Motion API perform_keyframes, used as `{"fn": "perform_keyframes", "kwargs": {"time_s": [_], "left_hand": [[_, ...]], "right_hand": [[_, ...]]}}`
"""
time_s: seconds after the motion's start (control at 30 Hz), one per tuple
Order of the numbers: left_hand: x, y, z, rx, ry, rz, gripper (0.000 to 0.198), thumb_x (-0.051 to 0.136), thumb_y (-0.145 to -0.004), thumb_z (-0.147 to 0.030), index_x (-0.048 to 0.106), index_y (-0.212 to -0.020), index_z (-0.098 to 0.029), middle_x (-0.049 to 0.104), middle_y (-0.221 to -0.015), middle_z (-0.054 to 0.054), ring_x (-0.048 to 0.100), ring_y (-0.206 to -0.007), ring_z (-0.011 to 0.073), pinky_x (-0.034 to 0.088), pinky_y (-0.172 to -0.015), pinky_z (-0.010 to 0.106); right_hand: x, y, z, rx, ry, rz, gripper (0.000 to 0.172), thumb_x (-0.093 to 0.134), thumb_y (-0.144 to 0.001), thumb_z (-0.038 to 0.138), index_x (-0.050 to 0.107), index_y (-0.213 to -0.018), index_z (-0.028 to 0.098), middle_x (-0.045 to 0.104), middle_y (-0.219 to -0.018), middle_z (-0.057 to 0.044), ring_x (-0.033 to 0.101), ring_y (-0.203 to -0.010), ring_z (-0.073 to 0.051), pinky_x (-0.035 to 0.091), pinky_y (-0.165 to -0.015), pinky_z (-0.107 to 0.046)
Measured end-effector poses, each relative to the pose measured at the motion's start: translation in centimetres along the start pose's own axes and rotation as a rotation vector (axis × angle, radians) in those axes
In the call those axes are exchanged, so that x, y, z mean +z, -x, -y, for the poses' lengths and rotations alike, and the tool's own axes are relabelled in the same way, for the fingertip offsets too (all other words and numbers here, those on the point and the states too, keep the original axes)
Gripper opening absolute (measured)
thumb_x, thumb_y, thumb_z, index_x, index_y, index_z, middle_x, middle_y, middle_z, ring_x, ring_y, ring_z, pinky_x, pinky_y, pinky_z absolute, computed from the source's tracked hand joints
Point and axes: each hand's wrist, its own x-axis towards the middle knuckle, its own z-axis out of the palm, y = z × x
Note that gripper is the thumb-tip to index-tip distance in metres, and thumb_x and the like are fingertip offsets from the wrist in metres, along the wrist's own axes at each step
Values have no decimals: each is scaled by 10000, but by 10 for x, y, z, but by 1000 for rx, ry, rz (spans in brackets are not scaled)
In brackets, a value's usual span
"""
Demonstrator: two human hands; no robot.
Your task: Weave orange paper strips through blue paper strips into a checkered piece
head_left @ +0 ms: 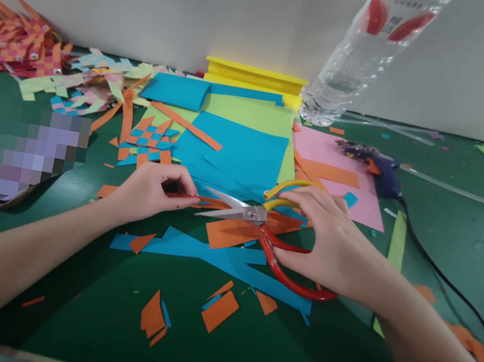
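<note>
My left hand (153, 190) pinches a narrow orange paper strip (214, 203) between thumb and fingers. In my right hand (330, 234) is a pair of scissors (253, 214) with one yellow and one red handle. The blades are parted and point left, with the strip lying between them. Beneath the scissors lie an orange paper piece (227, 234) and blue paper strips (214, 254). Just behind my hands are blue paper sheets (237, 152) and a small woven orange and blue paper piece (151, 137).
A clear water bottle (361, 58) leans at the back. To the right, a glue gun (380, 168) with a black cord rests on pink paper (318, 147). Woven paper pieces (18, 39) pile up back left. Orange scraps (219, 311) lie on the green table (95, 323).
</note>
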Motion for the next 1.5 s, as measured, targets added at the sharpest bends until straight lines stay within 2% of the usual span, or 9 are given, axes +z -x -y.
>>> {"fn": "perform_keyframes", "kwargs": {"time_s": [0.17, 0.33, 0.77, 1.27, 1.5], "left_hand": [[0, 0, 1, -2, 6, 20, 229, 693, -788, -396, 637, -707, -189, 722, -780, 45, 673, -716, 184, 543, -621, 275], [1, 0, 1, -3, 36, 25, 220, 699, -781, -383, 631, -699, -189, 721, -770, 42, 673, -703, 180, 550, -617, 273], [2, 0, 1, 29, 53, 44, 161, 699, -770, -298, 624, -693, -179, 716, -768, 34, 674, -720, 161, 558, -651, 250], [1, -1, 1, 20, 39, 70, 213, 694, -788, -369, 636, -704, -181, 718, -774, 46, 678, -730, 178, 559, -667, 276], [2, 0, 3, 14, 80, 66, 201, 715, -786, -345, 632, -696, -185, 720, -784, 34, 681, -740, 173, 559, -684, 272]], "right_hand": [[-3, 0, -3, 18, -1, 8, 420, 631, -764, 388, 535, -1145, 240, 585, -1216, -103, 557, -1125, -310, 419, -959, -498], [-3, 1, -6, 27, -7, 25, 419, 637, -753, 389, 549, -1134, 238, 597, -1205, -102, 560, -1114, -314, 445, -931, -501], [-3, 1, -8, 41, -18, 77, 439, 651, -763, 447, 554, -1157, 278, 619, -1194, -74, 597, -1074, -309, 418, -964, -536], [-1, 0, -14, 63, -69, 121, 467, 661, -751, 452, 580, -1185, 298, 629, -1212, -55, 589, -1114, -317, 461, -935, -530], [-1, 0, -15, 64, -108, 118, 454, 664, -748, 428, 607, -1176, 287, 631, -1231, -63, 603, -1096, -309, 495, -904, -511]]}}
